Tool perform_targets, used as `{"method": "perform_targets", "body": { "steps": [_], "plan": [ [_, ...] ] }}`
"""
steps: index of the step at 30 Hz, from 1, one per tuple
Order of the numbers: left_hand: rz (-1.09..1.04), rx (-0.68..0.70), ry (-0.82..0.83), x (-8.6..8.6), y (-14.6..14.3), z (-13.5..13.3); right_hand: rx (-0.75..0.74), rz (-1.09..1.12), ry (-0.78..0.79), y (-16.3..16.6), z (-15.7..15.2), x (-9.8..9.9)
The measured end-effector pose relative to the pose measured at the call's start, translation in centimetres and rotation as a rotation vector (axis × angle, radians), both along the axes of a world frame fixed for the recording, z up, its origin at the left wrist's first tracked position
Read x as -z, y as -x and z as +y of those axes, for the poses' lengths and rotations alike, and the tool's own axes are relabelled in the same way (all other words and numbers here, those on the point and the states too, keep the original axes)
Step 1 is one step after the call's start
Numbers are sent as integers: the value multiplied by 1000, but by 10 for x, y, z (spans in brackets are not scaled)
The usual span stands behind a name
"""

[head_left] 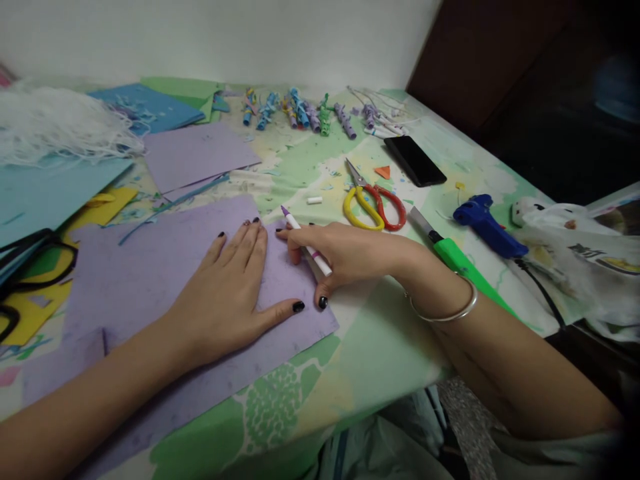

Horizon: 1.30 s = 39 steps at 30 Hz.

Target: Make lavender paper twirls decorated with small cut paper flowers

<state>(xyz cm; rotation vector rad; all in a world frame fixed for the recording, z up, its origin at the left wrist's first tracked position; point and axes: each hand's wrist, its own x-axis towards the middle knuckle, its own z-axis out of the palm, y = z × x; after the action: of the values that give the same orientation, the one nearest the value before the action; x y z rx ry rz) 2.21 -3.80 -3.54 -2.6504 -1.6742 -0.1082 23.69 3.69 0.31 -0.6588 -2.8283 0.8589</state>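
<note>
My left hand (pixel 227 290) lies flat with fingers stretched out on a purple paper sheet (pixel 150 280) at the table's near side. My right hand (pixel 345 253) rests beside it at the sheet's right edge, its fingers closed round a white marker with a purple tip (pixel 304 241) that points away from me. A silver bangle (pixel 445 308) circles my right wrist.
Yellow-and-red scissors (pixel 373 203), a green utility knife (pixel 453 257), a blue glue gun (pixel 487 227) and a black phone (pixel 414 160) lie to the right. Rolled paper pieces (pixel 300 113) line the back. More coloured sheets (pixel 193 153) and white shreds (pixel 60 123) lie left. A plastic bag (pixel 585 260) sits far right.
</note>
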Motion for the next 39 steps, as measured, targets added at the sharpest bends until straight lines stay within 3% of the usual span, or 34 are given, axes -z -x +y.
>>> {"method": "perform_targets", "body": {
  "steps": [39],
  "plan": [
    [6,-15,-1,-1,-2,0,16,-33,-12,0,-2,-3]
  ]
}}
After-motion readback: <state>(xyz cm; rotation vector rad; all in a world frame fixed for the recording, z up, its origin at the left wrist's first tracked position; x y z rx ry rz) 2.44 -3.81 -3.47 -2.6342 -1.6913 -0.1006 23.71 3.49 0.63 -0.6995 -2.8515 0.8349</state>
